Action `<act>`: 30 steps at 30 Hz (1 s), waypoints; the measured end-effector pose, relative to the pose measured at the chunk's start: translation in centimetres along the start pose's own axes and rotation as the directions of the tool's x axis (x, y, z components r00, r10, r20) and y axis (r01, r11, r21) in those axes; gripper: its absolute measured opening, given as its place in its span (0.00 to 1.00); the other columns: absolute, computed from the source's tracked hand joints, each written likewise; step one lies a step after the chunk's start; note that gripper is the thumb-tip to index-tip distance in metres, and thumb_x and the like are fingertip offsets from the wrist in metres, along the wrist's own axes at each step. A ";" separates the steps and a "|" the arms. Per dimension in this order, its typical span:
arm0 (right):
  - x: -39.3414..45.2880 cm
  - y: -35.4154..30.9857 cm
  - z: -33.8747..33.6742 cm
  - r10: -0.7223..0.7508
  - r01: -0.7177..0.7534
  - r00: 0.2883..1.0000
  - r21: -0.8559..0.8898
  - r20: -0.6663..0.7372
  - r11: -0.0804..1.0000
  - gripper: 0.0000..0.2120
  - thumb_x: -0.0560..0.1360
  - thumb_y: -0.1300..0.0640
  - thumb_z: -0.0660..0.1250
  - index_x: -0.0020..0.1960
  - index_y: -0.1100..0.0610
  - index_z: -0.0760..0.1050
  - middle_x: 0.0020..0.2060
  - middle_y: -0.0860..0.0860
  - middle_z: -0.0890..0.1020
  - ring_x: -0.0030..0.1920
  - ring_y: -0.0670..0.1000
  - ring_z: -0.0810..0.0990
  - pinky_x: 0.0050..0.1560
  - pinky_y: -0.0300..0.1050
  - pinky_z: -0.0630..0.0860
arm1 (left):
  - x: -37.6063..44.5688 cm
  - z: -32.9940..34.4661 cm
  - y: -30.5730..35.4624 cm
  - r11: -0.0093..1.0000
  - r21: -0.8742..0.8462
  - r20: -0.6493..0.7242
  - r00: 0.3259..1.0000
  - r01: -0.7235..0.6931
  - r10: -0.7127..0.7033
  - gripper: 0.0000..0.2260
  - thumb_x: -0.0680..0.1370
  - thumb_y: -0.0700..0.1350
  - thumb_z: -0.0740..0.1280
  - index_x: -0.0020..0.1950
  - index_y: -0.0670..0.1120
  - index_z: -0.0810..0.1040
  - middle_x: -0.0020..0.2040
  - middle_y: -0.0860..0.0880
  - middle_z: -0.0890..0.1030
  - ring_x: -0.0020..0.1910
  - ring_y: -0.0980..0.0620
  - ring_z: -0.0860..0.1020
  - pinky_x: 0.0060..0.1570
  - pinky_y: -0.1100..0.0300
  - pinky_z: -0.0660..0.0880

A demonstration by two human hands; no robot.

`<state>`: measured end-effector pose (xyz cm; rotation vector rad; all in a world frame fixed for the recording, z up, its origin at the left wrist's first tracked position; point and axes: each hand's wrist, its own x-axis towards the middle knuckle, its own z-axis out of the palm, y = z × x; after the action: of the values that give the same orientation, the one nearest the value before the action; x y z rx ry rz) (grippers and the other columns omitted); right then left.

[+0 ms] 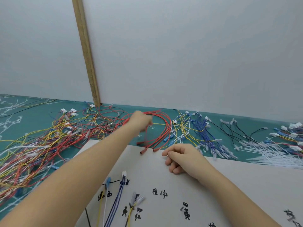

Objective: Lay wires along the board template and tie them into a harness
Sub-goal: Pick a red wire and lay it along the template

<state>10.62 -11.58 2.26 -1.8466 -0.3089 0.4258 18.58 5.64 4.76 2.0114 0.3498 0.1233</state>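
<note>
Early stage: a few wires (118, 200) lie on the board template (229, 185), none visibly tied; blurred left hand (141, 120) reaches into the red wires (157, 128), grip indiscernible; right hand (180, 157) rests loosely curled, holding nothing.

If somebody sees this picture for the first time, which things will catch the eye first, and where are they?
First comes the big tangled heap of multicoloured wires on the green mat at the left. Next, the left hand, blurred, reaches into the loop of red wires beyond the far edge of the white paper template with black handwritten labels. The right hand, fingers loosely curled, rests on that template.
</note>
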 end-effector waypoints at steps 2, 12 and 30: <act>0.0 0.0 0.0 -0.001 0.001 1.000 0.000 -0.005 1.000 0.12 0.75 0.68 0.55 0.43 0.60 0.77 0.30 0.52 0.77 0.23 0.45 0.75 0.25 0.35 0.73 | -0.1 -1.7 1.5 0.861 -0.508 -0.001 1.000 -0.024 0.028 0.10 0.75 0.31 0.63 0.34 0.40 0.71 0.16 0.53 0.72 0.18 0.56 0.69 0.20 0.69 0.65; 0.2 -0.3 -1.1 0.033 -0.016 0.999 0.459 -0.030 0.888 0.12 0.78 0.50 0.59 0.49 0.56 0.78 0.34 0.51 0.80 0.29 0.50 0.78 0.29 0.42 0.75 | -7.7 -3.4 2.8 0.890 -0.298 0.287 0.857 -0.346 0.429 0.10 0.74 0.34 0.66 0.39 0.49 0.78 0.31 0.54 0.80 0.28 0.60 0.75 0.28 0.71 0.71; -0.8 -1.2 0.5 -0.143 0.141 0.982 0.021 0.124 0.990 0.13 0.81 0.62 0.54 0.46 0.58 0.76 0.23 0.48 0.69 0.18 0.41 0.62 0.21 0.30 0.59 | 1.0 0.0 4.2 0.833 -0.553 0.194 0.972 -0.004 0.133 0.18 0.81 0.48 0.56 0.70 0.46 0.64 0.55 0.42 0.72 0.44 0.45 0.77 0.47 0.57 0.73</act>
<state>9.68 -11.17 3.39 -1.7761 -0.5194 0.4446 20.34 4.21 8.42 1.4412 0.0767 0.0322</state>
